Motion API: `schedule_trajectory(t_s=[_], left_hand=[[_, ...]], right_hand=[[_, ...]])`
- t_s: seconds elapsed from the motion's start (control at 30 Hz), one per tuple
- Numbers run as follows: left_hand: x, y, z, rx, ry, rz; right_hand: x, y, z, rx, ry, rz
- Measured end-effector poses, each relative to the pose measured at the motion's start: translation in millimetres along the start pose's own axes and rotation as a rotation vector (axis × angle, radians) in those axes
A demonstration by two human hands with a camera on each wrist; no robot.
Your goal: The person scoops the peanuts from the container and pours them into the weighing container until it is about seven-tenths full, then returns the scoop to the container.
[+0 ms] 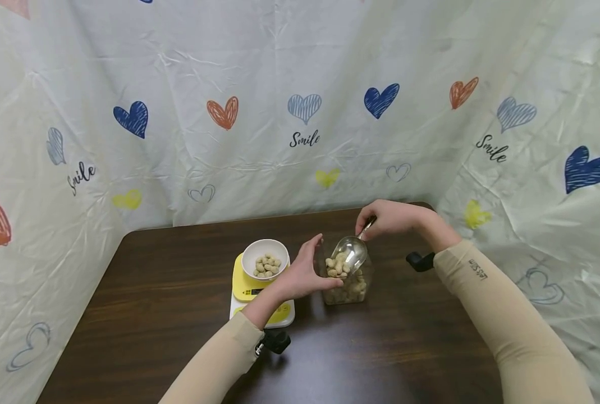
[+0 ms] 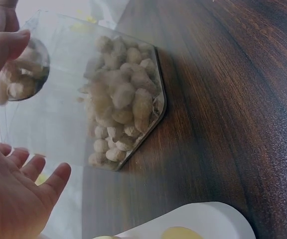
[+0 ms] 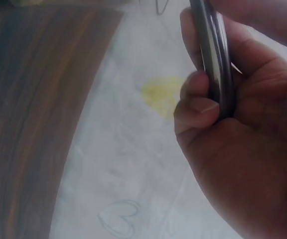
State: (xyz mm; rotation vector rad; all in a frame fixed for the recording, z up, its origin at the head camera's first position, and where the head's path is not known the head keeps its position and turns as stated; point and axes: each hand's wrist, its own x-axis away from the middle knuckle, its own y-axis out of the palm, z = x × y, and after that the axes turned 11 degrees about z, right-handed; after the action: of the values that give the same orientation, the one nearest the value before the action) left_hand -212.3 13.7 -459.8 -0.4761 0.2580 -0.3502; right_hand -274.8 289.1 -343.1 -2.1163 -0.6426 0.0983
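My right hand (image 1: 388, 217) grips the handle (image 3: 215, 59) of a metal scoop (image 1: 351, 249), with fingers curled round it. Several unshelled peanuts (image 1: 337, 264) lie in the scoop, which is tilted down at the mouth of a clear container (image 1: 330, 296). More peanuts (image 2: 126, 99) fill the container's lower part. My left hand (image 1: 305, 272) is spread at the container's left side, thumb by the near wall and fingers extended toward the back. Whether it presses on the wall I cannot tell. Left of it, a white bowl (image 1: 251, 249) with some peanuts stands on a yellow and white kitchen scale (image 1: 241, 280).
Everything stands on a dark wooden table (image 1: 178, 303). A pale curtain (image 1: 259, 157) printed with hearts hangs behind it and along both sides. Each wrist carries a small black camera (image 1: 421, 261).
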Motion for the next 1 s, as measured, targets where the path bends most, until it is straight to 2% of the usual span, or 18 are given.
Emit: schedule_trajectory(t_s=[0.2,0.57,1.0], left_hand=[[-0.4,0.3,0.7,0.0,0.001,0.0],[-0.5,0.6,-0.7,0.025,-0.002,-0.002],[0.2,0.2,-0.9,0.03,-0.006,-0.014]], right_hand=[[-2.1,0.3,5.8,-0.029,-0.009,-0.03],[-8.9,1.2,18.0,-0.081,0.018,-0.036],[-11.5,-0.7,19.1,-0.102,0.039,-0.058]])
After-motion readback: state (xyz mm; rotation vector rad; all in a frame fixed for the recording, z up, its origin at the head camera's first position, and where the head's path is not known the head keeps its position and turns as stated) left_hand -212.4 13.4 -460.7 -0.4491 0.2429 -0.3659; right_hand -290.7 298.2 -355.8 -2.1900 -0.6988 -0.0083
